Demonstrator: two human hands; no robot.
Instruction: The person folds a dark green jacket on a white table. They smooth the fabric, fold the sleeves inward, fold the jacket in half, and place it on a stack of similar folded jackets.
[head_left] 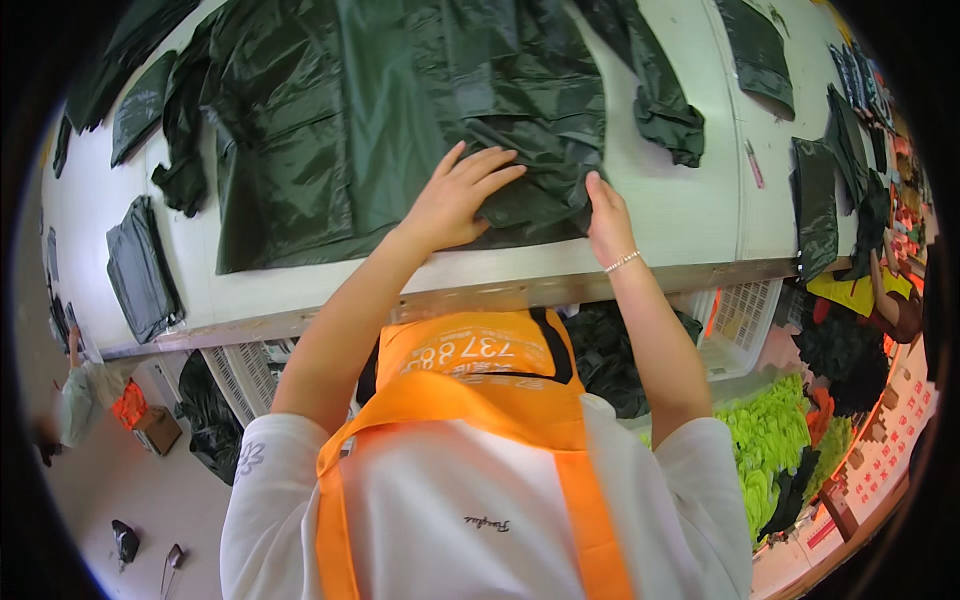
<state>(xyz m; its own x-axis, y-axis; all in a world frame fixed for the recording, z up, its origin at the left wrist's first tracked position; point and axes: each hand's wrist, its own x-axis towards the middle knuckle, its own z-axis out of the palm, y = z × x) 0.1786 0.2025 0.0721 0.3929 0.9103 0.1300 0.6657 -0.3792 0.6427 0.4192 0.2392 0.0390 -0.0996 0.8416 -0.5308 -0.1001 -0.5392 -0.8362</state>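
Nearest the camera, an orange apron (480, 400) overlies a white shirt (430, 490). Beyond it, left to right: a folded dark bundle (143, 270); the dark green garment (390, 130), spread on the pale table (670, 225) near its front edge; the left hand (450, 205), fingers loosely spread upon it, apparently grasping nothing; the right hand (608, 215), thumb at the garment's edge, finger closure hidden. Uneven pressure could make the slick material slip and crease. The garment appears glossy, wrinkled, bunched between the hands.

I see a white table (690, 225) bearing a spread green garment (385, 130), a folded bundle (143, 270) left of it, a dark folded piece (815, 205) at right, and perhaps a pink cutter (754, 166).
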